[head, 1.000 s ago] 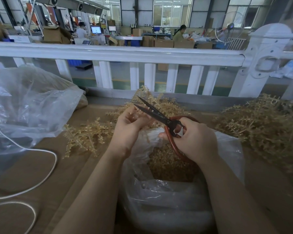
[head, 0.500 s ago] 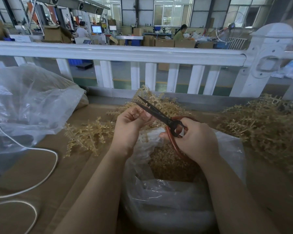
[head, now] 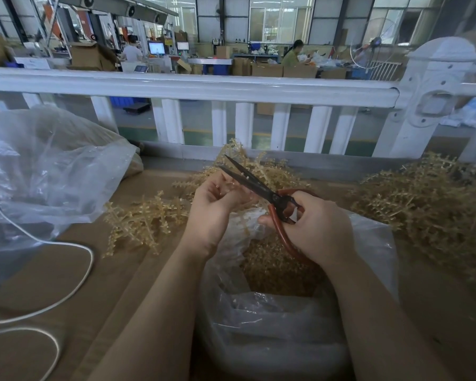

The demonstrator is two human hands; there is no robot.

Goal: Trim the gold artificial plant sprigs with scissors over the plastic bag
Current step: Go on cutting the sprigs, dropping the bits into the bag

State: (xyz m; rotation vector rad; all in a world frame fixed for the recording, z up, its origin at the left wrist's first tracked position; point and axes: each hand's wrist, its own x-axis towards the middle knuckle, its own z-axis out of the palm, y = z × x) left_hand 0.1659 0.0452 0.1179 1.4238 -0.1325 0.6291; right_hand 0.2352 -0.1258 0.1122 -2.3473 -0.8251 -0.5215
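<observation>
My right hand (head: 316, 229) grips the red handles of the scissors (head: 259, 187); their dark blades stand apart and point up and to the left. My left hand (head: 216, 206) pinches a small gold sprig piece (head: 235, 189) right at the blades. Both hands hover above the open clear plastic bag (head: 368, 243), which holds a heap of gold trimmings (head: 272, 268). Loose gold sprigs lie to the left (head: 143, 218), behind the hands (head: 259, 167) and in a big pile on the right (head: 429, 199).
A large crumpled clear bag (head: 44, 171) fills the left of the brown table (head: 66, 270). A white cord (head: 74, 292) loops across the table's left front. A white railing (head: 193, 86) runs along the far edge, with a workshop and people beyond.
My left hand's fingers have shifted slightly on the small piece at the blades. The scissors and right hand stay almost in place.
</observation>
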